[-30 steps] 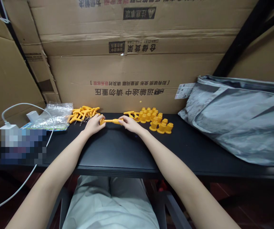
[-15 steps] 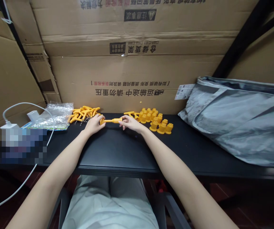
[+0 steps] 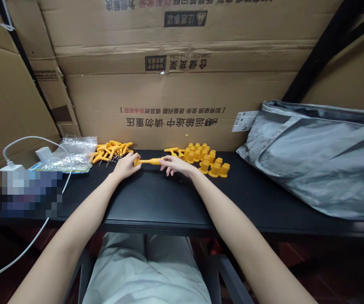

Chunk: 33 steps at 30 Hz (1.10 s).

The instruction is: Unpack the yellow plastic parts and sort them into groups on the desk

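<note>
Between my hands, level above the black tabletop, is a yellow plastic corkscrew (image 3: 150,161) with a ridged, screw-like shaft on its left part and a thicker body on its right. My left hand (image 3: 125,165) is closed round its left end, which the fingers partly hide. At the right end my right hand (image 3: 178,165) pinches the thicker body, its lower fingers curled loosely beneath. Left of my left hand lies a heap of yellow T-shaped handles (image 3: 112,148) with metal spirals. Several yellow cup-shaped pieces (image 3: 214,169) stand beyond my right hand, beside a few yellow handles (image 3: 173,150).
A clear plastic bag (image 3: 74,154) lies at the left, near a white charger (image 3: 12,169) with a cable (image 3: 70,169). A large grey bag (image 3: 315,160) rests on the right. Cardboard (image 3: 175,88) rises behind the black table (image 3: 156,198).
My right hand has turned slightly on the corkscrew's thicker end, and its lower fingers have loosened and shifted. My left hand keeps its hold almost in place.
</note>
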Tool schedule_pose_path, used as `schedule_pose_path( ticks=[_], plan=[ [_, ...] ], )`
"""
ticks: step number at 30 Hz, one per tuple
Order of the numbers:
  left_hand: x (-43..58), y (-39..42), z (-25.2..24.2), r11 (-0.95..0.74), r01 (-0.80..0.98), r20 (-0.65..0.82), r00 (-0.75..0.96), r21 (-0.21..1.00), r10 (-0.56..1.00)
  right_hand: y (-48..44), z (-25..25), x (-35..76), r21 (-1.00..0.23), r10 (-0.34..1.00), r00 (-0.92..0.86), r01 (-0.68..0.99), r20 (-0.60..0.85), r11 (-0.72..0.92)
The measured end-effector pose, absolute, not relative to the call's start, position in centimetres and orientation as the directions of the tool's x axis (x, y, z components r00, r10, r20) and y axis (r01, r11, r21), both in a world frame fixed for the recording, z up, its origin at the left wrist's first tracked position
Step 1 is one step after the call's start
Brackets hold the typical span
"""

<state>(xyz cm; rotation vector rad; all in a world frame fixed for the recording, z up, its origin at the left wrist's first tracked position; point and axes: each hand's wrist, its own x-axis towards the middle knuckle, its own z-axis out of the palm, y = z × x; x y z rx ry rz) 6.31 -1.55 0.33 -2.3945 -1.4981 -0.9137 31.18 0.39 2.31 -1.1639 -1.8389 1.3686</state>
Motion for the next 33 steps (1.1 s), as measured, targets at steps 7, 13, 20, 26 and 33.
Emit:
schedule_pose_path(
  ticks=[7,13,20,26,33],
  plan=[
    [6.3,-1.6,0.2,-0.474,0.865,0.584,0.302,0.165,0.754,0.5,2.2,31.4,-0.945,0.864,-0.503,0.263,0.037,0.193],
    [6.2,-1.6,0.3,-0.448,0.881,0.577,0.289,0.154,0.764,0.2,2.1,30.3,-0.942,0.907,-0.42,0.289,0.032,0.168],
    [6.3,-1.8,0.6,-0.453,0.874,0.575,0.282,0.177,0.768,0.1,1.9,29.8,-0.943,0.929,-0.371,0.309,0.005,0.128],
    [6.4,-2.0,0.9,-0.433,0.881,0.562,0.265,0.189,0.784,0.2,2.1,30.1,-0.939,0.93,-0.364,0.334,-0.054,0.076],
    [6.3,-1.9,0.8,-0.434,0.88,0.569,0.26,0.192,0.78,1.2,1.5,31.1,-0.931,0.877,-0.449,0.218,0.172,0.294]
  ],
)
